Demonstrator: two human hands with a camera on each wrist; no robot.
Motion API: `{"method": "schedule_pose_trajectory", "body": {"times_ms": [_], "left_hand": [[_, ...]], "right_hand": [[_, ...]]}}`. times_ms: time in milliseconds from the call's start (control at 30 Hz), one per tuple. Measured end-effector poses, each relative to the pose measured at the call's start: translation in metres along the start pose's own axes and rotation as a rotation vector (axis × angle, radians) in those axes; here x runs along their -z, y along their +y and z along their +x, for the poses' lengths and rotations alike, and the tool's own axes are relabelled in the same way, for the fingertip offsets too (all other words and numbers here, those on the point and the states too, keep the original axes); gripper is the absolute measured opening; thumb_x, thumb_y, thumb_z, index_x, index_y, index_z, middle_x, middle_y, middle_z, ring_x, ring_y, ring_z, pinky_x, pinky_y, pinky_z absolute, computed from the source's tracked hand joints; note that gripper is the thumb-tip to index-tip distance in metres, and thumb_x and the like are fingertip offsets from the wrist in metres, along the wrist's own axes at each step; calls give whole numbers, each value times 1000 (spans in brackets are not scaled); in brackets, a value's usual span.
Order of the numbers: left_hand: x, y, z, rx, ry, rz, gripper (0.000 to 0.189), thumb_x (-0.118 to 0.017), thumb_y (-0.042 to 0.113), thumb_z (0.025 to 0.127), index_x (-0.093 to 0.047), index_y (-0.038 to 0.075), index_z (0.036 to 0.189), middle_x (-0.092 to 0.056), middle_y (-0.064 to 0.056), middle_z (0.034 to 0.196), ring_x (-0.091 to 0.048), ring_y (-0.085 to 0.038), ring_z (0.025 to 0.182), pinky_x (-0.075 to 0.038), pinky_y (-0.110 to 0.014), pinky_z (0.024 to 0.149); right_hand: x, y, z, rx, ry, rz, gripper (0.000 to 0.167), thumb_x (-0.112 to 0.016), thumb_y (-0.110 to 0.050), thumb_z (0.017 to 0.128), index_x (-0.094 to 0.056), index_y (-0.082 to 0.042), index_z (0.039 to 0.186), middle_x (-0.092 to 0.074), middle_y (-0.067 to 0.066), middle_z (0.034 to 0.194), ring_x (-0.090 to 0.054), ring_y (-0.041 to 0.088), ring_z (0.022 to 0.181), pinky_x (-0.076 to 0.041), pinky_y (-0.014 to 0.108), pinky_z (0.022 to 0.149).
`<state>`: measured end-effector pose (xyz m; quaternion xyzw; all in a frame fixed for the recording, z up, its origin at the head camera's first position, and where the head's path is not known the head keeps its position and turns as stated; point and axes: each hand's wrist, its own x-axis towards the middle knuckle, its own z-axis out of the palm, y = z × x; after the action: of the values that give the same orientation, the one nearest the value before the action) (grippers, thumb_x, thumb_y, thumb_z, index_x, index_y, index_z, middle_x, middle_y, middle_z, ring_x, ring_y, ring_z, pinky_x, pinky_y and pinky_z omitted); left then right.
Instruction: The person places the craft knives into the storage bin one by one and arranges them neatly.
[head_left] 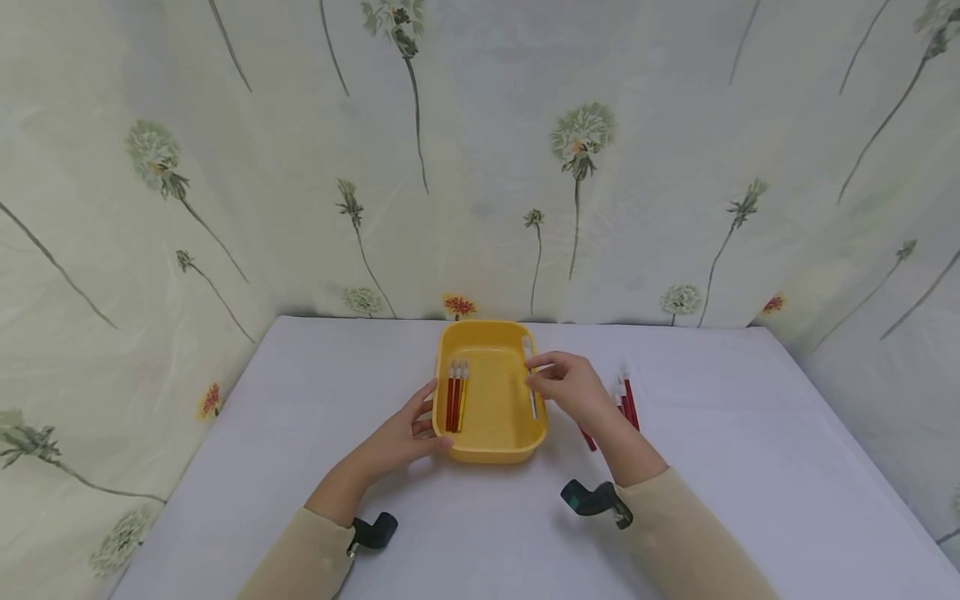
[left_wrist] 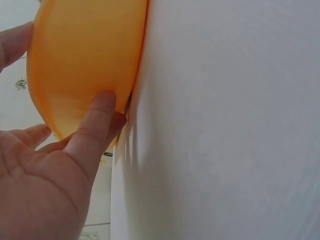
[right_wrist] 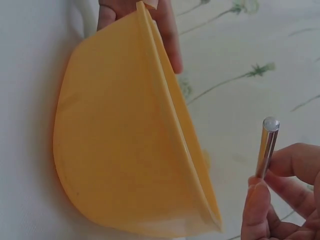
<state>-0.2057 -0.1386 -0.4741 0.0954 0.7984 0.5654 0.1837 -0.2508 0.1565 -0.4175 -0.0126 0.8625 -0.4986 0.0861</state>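
A yellow plastic tray (head_left: 489, 456) with rounded corners stands on the table. My left hand (head_left: 408, 429) holds its left side, the thumb at the near-left rim and the fingers against the outer wall (left_wrist: 80, 60). Over the tray's right side, my right hand (head_left: 566, 385) pinches a slim white-silver pen-like stick (head_left: 533, 404) between thumb and fingers. Its shiny shaft and round clear end (right_wrist: 270, 124) show in the right wrist view. Inside the tray, along the left wall, lie red sticks (head_left: 453, 404) and a yellow stick (head_left: 463, 404) with white ends, side by side.
Right of the tray, several red sticks (head_left: 630, 400) with white ends lie on the white table (head_left: 480, 533), partly hidden by my right wrist. A flower-printed cloth (head_left: 480, 167) hangs behind the table. Small dark cameras (head_left: 592, 498) sit on both wrists.
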Motion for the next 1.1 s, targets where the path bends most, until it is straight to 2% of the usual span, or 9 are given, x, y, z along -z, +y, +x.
{"method": "schedule_pose_trajectory", "body": {"times_ms": [233,533,733,900,1100], "left_hand": [[0,-2,1,8,7,4,102,-81,39,84,-15,33,161,-35,-9,158,-45,-28,139,-39,-49,111],[0,-1,1,10,7,-3,100,-80,37,85,-16,32,161,-36,-10,157,-46,-28,138,-39,-50,111],[0,0,0,7,3,-10,98,-79,35,86,-16,31,161,-37,-10,157,-47,-29,138,-40,-50,110],[0,0,0,-3,-2,-6,98,-79,34,87,-15,29,162,-36,-12,158,-47,-29,138,-39,-50,111],[-2,-1,1,-16,-9,-18,98,-78,31,88,-14,28,162,-35,-13,158,-46,-30,138,-39,-50,111]], "right_hand": [[-14,-8,5,-3,-4,40,31,-72,-20,94,-69,-11,124,-70,8,104,-67,30,95,-57,37,90],[-34,-19,8,14,-30,110,24,-72,-14,93,-71,-8,117,-71,10,100,-66,37,98,-57,40,89],[-49,-20,16,-42,-19,85,28,-75,-17,91,-71,-9,118,-71,8,98,-67,30,91,-57,39,88],[-62,-17,26,-54,-13,74,24,-75,-16,90,-72,-10,113,-72,8,100,-69,26,88,-57,38,84],[-75,-11,36,-67,-26,58,19,-76,-14,89,-74,-8,107,-71,9,101,-66,18,81,-57,30,74]]}}
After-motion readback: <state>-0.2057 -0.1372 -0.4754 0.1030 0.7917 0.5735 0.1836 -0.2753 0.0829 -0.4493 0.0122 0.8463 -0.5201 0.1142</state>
